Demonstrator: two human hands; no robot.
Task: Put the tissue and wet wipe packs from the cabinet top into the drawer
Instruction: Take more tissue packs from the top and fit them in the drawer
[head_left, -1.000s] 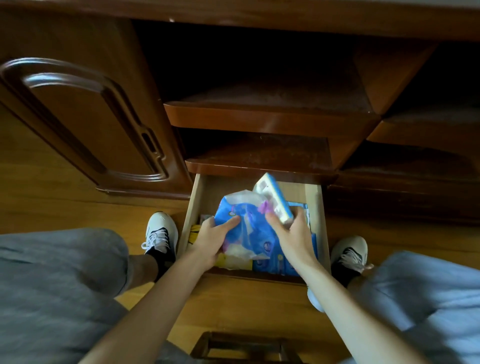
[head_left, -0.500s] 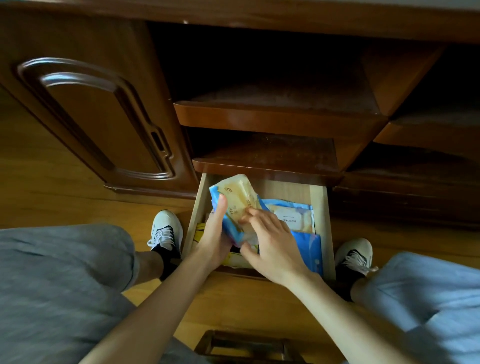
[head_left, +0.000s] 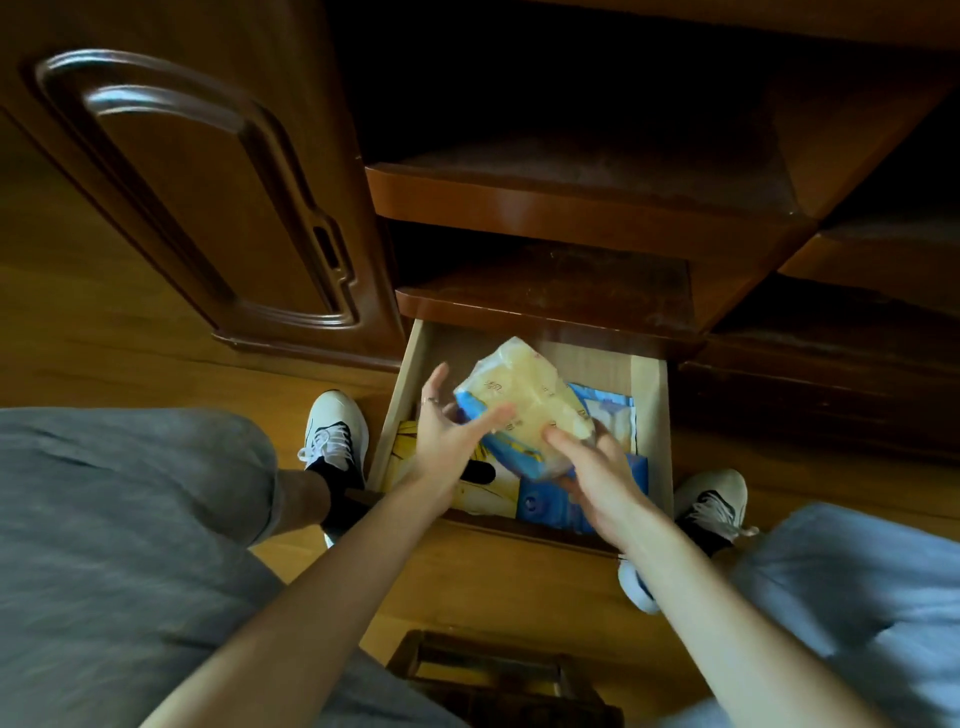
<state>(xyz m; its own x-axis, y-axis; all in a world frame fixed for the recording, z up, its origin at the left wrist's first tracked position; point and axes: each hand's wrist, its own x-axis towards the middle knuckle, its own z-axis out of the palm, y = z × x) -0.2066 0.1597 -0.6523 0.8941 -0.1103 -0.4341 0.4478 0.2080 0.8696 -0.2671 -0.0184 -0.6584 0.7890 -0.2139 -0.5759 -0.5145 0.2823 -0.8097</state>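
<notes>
Right hand (head_left: 597, 467) grips the yellow pack (head_left: 524, 410) tilted mid-frame; left hand (head_left: 447, 436) splayed; it may jam the drawer (head_left: 652, 415)

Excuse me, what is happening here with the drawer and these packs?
A person crouches in front of a wooden cabinet and fills its open bottom drawer. The right hand holds a pale yellow tissue pack, tilted above the drawer, while the left hand is open beside it with fingers spread. Blue packs and a yellow pack already lie inside the drawer. The pale yellow pack is not yet laid down.
</notes>
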